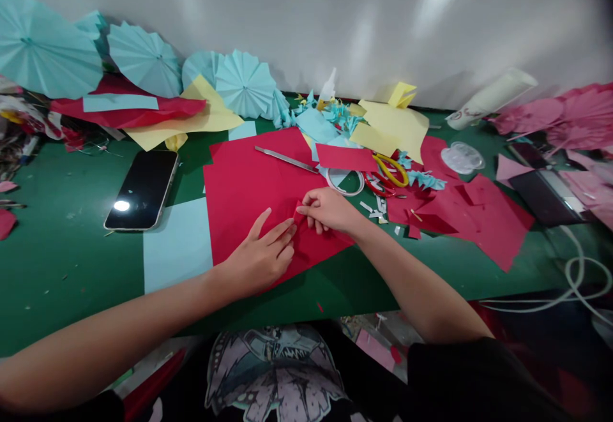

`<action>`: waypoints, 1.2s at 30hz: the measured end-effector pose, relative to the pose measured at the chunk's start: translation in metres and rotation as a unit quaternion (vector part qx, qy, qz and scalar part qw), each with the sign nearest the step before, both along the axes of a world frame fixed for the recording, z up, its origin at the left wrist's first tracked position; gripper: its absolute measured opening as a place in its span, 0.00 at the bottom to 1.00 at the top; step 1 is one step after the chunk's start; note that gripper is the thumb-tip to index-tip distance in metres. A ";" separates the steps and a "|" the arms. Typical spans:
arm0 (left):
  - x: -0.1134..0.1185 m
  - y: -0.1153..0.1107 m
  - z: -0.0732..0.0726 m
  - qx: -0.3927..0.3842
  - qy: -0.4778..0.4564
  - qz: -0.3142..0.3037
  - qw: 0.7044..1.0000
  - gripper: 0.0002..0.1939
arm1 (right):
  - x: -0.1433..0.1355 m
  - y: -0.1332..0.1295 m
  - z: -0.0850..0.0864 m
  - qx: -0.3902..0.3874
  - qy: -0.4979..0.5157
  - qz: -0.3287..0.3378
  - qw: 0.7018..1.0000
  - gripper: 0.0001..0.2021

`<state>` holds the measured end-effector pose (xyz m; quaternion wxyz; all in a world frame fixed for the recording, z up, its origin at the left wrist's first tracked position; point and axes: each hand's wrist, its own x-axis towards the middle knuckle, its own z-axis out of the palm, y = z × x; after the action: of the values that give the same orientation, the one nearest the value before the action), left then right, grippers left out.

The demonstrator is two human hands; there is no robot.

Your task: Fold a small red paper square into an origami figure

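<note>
Large red paper sheets [249, 198] lie on the green table in front of me. Over them, my right hand [328, 211] pinches a small folded piece of red paper [297, 210] between thumb and fingertips. My left hand [265, 253] rests on the red sheet with index and thumb apart, its fingertips touching the small piece's left side. Just beyond the hands, a slim metal craft blade [286, 159] lies across the red sheets. Scissors with yellow handles [393, 170], another pair with red handles [380, 186] and a roll of white tape [345, 191] sit beyond my right hand.
A phone [143, 190] lies at the left beside light blue paper [177, 243]. Pleated blue paper fans [244, 83] lean on the wall. A white glue bottle [328, 87] stands among blue scraps. Red offcuts [479, 211] and a white cable [575, 275] lie to the right.
</note>
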<state>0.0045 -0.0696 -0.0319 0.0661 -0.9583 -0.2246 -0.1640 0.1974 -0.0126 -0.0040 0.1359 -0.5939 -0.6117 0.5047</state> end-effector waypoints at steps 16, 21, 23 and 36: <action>-0.002 -0.005 0.014 0.013 -0.092 0.074 0.993 0.09 | -0.001 -0.002 0.001 0.009 -0.009 0.002 1.000 0.07; -0.002 -0.002 0.006 -0.030 -0.057 0.100 0.993 0.15 | -0.001 -0.002 0.002 0.019 -0.022 0.005 1.000 0.08; -0.002 -0.002 0.005 -0.040 -0.047 0.090 0.994 0.15 | -0.001 -0.002 0.001 0.022 -0.024 0.005 0.999 0.08; -0.001 -0.003 0.008 -0.023 -0.018 0.038 0.999 0.12 | -0.001 -0.003 0.000 0.041 -0.040 0.014 0.998 0.09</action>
<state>0.0034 -0.0731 -0.0239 0.0458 -0.9473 -0.2656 -0.1732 0.1962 -0.0152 -0.0039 0.1287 -0.5992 -0.6448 0.4568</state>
